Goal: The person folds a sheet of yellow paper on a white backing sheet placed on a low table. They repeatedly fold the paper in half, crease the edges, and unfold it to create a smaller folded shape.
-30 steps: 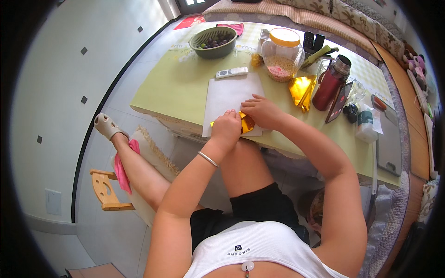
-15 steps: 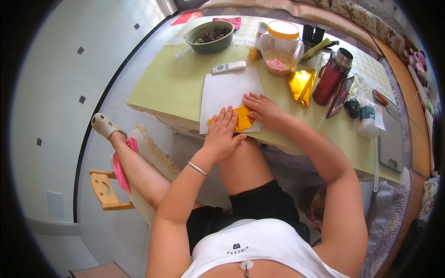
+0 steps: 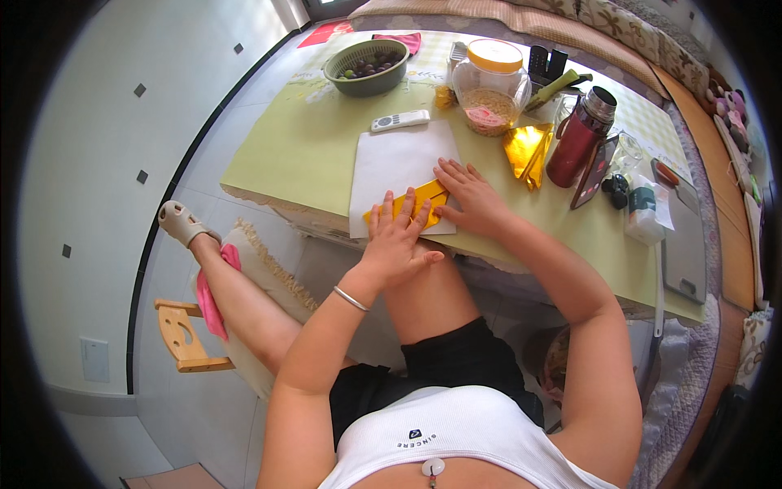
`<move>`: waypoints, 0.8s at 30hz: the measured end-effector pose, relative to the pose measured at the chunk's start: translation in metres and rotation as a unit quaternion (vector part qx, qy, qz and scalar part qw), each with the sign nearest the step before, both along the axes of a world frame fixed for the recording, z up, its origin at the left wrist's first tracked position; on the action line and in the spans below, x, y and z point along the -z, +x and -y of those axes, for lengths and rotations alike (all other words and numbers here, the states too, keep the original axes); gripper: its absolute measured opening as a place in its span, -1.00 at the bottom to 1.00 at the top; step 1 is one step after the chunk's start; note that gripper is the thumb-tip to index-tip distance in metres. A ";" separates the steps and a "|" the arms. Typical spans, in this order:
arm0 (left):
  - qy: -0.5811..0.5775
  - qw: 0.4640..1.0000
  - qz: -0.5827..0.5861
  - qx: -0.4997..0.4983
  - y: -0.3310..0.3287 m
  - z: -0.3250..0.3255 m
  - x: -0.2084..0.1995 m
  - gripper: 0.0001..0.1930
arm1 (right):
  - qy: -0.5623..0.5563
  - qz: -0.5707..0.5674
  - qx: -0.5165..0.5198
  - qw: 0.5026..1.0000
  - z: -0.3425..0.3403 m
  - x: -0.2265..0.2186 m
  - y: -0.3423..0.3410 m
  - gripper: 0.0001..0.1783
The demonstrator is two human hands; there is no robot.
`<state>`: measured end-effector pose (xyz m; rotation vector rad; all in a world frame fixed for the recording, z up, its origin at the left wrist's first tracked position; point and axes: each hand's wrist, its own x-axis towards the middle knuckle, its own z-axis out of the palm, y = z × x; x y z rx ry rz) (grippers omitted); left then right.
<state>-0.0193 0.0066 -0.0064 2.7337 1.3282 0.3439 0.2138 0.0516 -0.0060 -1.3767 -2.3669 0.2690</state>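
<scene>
A folded piece of shiny gold paper (image 3: 425, 196) lies on a white sheet (image 3: 391, 156) near the table's front edge. My left hand (image 3: 399, 236) rests on the gold paper with fingers spread flat, covering part of it. Beside its right end lies my right hand (image 3: 472, 196), palm down and fingers stretched out, touching the paper's edge. Neither hand grips anything. A taller folded gold foil shape (image 3: 528, 153) stands to the right of the sheet.
Beyond the sheet are a white remote control (image 3: 400, 121) and a green basket of fruit (image 3: 366, 69). A big lidded jar (image 3: 491, 90), a red thermos (image 3: 582, 138), a phone (image 3: 595, 173) and a tissue pack (image 3: 648, 213) stand to the right. A small wooden chair (image 3: 189, 336) is at lower left.
My left hand has shifted slightly right and spread its fingers more. My right hand has moved a little right, showing more of the gold paper, which now looks longer and slanted.
</scene>
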 end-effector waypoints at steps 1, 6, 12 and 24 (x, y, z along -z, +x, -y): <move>0.001 1.000 -0.010 -0.001 -0.001 0.000 0.000 -0.04 | -0.001 -0.003 0.003 1.000 0.001 -0.001 -0.001 -0.17; -0.001 0.999 -0.040 -0.003 0.000 0.001 -0.005 -0.11 | 0.107 0.113 -0.042 0.987 0.009 -0.009 0.000 -0.22; 0.000 0.999 -0.032 -0.009 0.002 0.001 -0.005 -0.12 | 0.046 0.094 -0.068 0.992 0.027 -0.003 -0.002 -0.18; -0.007 1.000 -0.026 -0.014 0.001 0.003 -0.007 -0.13 | 0.024 0.098 -0.021 0.995 0.018 -0.013 -0.004 -0.26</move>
